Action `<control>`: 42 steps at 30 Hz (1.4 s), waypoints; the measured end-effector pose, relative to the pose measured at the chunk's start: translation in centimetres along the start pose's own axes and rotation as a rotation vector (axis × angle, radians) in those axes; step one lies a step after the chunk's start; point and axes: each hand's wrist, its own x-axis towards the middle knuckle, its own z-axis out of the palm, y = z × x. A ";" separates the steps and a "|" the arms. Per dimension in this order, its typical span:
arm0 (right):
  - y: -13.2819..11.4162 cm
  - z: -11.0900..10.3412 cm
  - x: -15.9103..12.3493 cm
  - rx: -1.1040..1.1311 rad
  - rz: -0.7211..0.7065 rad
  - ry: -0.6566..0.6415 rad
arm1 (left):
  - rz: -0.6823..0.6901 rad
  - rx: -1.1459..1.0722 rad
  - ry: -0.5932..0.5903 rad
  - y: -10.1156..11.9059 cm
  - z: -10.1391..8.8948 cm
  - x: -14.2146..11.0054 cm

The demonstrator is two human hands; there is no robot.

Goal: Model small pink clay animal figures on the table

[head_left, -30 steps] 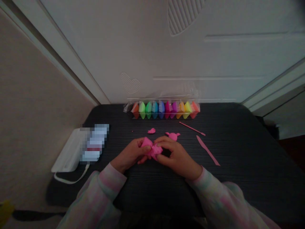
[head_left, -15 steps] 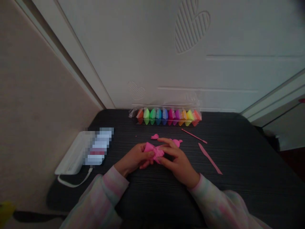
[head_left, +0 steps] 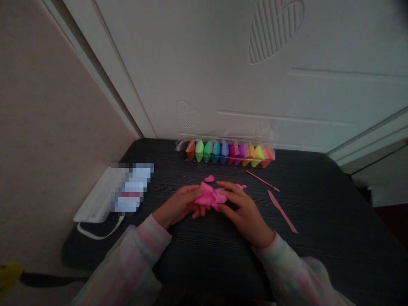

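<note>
My left hand (head_left: 183, 204) is closed on the left end of a packet of pink modelling clay (head_left: 206, 194), thumb on top and fingers underneath. On its crumpled right end, the fingers and thumb of my right hand (head_left: 245, 212) pinch the wrapper. The packet is held just above the dark table. Behind it lies a small loose lump of pink clay (head_left: 209, 179). A pink clay shape (head_left: 243, 186) is mostly hidden behind my right hand. Right of that hand are a thin pink modelling stick (head_left: 262, 181) and a flat pink plastic knife (head_left: 282, 211).
A clear bag of several coloured clay packets (head_left: 225, 153) lies along the back of the black table (head_left: 334, 212), against a white door panel (head_left: 204, 63). At left, a phone (head_left: 134, 189) rests against a white case-like object (head_left: 97, 199), with a white cable (head_left: 98, 237) plugged in.
The view has shifted with my head. My left thumb has slid up along the packet, and its left part now shows more. My right hand keeps pinching the crumpled end.
</note>
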 end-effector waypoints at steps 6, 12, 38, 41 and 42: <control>-0.1 -0.1 -0.2 -0.170 0.032 -0.093 | 0.005 0.025 -0.022 -0.1 0.2 0.1; -0.8 -0.1 -0.2 -0.191 0.095 -0.187 | 0.028 0.037 -0.012 -0.3 0.7 0.0; -0.8 1.2 -0.2 -0.164 0.292 -0.236 | 0.050 0.269 -0.007 -0.6 0.0 0.3; -1.3 0.9 0.1 -0.146 0.304 -0.294 | 0.025 0.304 0.008 -0.4 0.1 0.1; -1.5 0.8 0.2 -0.130 0.320 -0.302 | 0.018 0.310 0.012 -0.2 0.1 0.1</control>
